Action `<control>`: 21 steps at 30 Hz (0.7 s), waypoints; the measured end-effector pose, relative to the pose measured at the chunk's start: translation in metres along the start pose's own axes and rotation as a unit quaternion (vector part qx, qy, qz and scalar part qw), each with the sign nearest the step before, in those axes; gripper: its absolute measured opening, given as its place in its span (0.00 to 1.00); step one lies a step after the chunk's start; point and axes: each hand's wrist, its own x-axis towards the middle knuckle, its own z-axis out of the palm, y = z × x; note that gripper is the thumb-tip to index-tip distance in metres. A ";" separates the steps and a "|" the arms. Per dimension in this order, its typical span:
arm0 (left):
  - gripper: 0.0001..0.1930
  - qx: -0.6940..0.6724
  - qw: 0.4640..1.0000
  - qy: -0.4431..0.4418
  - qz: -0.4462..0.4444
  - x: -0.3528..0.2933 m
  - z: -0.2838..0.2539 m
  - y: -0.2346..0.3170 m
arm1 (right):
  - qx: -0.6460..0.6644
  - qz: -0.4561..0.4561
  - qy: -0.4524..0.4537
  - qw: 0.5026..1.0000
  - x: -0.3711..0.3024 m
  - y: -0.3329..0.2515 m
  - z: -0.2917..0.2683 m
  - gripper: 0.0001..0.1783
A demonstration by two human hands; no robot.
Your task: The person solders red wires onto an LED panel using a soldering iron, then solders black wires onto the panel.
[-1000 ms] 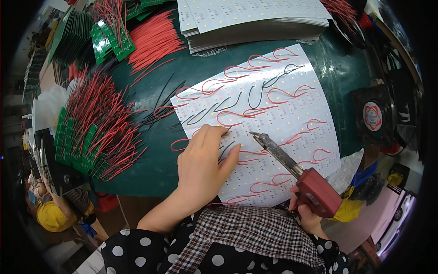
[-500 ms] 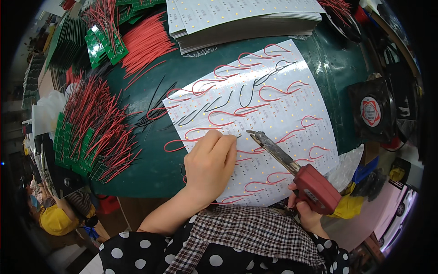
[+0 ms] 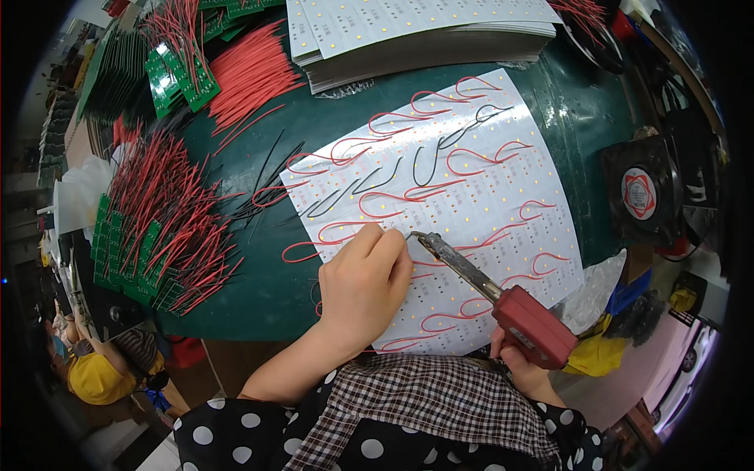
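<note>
My left hand [image 3: 363, 284] rests on a white circuit board sheet [image 3: 542, 188] dotted with small yellow squares. Its thumb and forefinger pinch a thin black wire, whose dark end pokes out at the fingertips; most of it is hidden by the hand. A soldering gun with a red body [image 3: 532, 323] is gripped in my right hand [image 3: 525, 369]. Its dark metal tip lies right at the wire end beside my left fingertips; whether they touch is hard to tell. Red wire loops [image 3: 385, 206] and several black wires [image 3: 426, 169] lie in rows across the sheet.
Loose red wires [image 3: 255, 74] and green circuit boards [image 3: 118, 255] with wires cover the left of the green table [image 3: 267, 310]. A stack of white sheets [image 3: 424, 59] stands at the back, a black fan [image 3: 640, 192] at the right. Another person sits at lower left.
My right hand has brought the soldering gun a little left and down, its tip now up against the wire end by my left fingers. The left hand has barely moved.
</note>
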 end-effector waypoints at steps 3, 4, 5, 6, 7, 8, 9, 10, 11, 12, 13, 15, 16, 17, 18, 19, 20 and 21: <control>0.05 -0.002 1.000 -0.007 -0.002 0.000 0.000 0.000 | -0.035 -0.013 -0.015 0.999 0.000 0.001 -0.002 0.23; 0.05 -0.002 1.000 -0.007 -0.002 0.000 0.000 0.000 | -0.021 -0.003 -0.011 1.000 0.001 -0.002 -0.001 0.23; 0.05 -0.003 1.000 -0.010 -0.002 0.001 0.000 0.001 | -0.006 0.007 -0.006 1.000 0.002 -0.005 0.000 0.24; 0.05 -0.004 1.000 -0.011 -0.003 0.001 -0.001 0.001 | -0.007 0.007 -0.007 1.000 0.003 -0.008 0.003 0.24; 0.05 -0.003 1.000 -0.011 -0.003 0.000 -0.001 0.000 | -0.007 0.008 0.009 1.000 0.003 -0.010 0.005 0.24; 0.05 -0.005 1.000 -0.010 -0.005 0.000 -0.001 0.000 | -0.008 0.010 0.025 1.000 0.004 -0.012 0.007 0.24; 0.05 -0.008 1.000 -0.009 -0.005 0.000 -0.001 0.000 | -0.008 0.010 0.026 1.000 0.002 -0.011 0.004 0.24; 0.05 -0.008 1.000 -0.009 -0.005 0.000 -0.002 0.000 | -0.028 0.021 0.018 0.999 -0.002 -0.008 0.000 0.21; 0.05 -0.007 1.000 -0.010 -0.006 0.000 -0.002 0.000 | -0.048 0.032 0.009 0.998 -0.004 -0.007 -0.002 0.21; 0.05 -0.008 1.000 -0.011 -0.006 0.000 -0.002 0.000 | -0.048 0.031 0.010 0.998 -0.004 -0.006 -0.002 0.21; 0.05 -0.008 1.000 -0.011 -0.005 0.001 -0.001 0.000 | -0.017 0.041 0.017 0.999 -0.004 -0.005 -0.002 0.21; 0.05 -0.005 1.000 -0.012 -0.007 0.000 -0.001 0.000 | 0.013 0.050 0.023 0.998 -0.004 -0.006 0.000 0.21; 0.05 -0.005 1.000 -0.012 -0.007 0.001 -0.001 0.000 | 0.021 0.049 0.023 0.998 -0.004 -0.007 0.001 0.22; 0.05 -0.008 1.000 -0.013 -0.007 0.001 -0.001 0.000 | 0.029 0.047 0.024 0.998 -0.003 -0.008 0.002 0.22; 0.05 -0.010 1.000 -0.014 -0.008 0.001 -0.001 0.001 | 0.029 0.047 0.023 0.998 -0.003 -0.006 0.000 0.22; 0.05 -0.010 1.000 -0.014 -0.009 0.000 -0.001 0.001 | 0.006 0.031 0.007 0.999 -0.004 -0.002 -0.003 0.23; 0.05 -0.010 1.000 -0.014 -0.008 0.000 -0.001 0.000 | -0.017 0.015 -0.009 1.000 -0.004 -0.001 -0.004 0.23; 0.05 -0.010 1.000 -0.015 -0.007 0.000 -0.001 0.000 | -0.017 0.015 -0.010 1.000 -0.004 -0.002 -0.003 0.23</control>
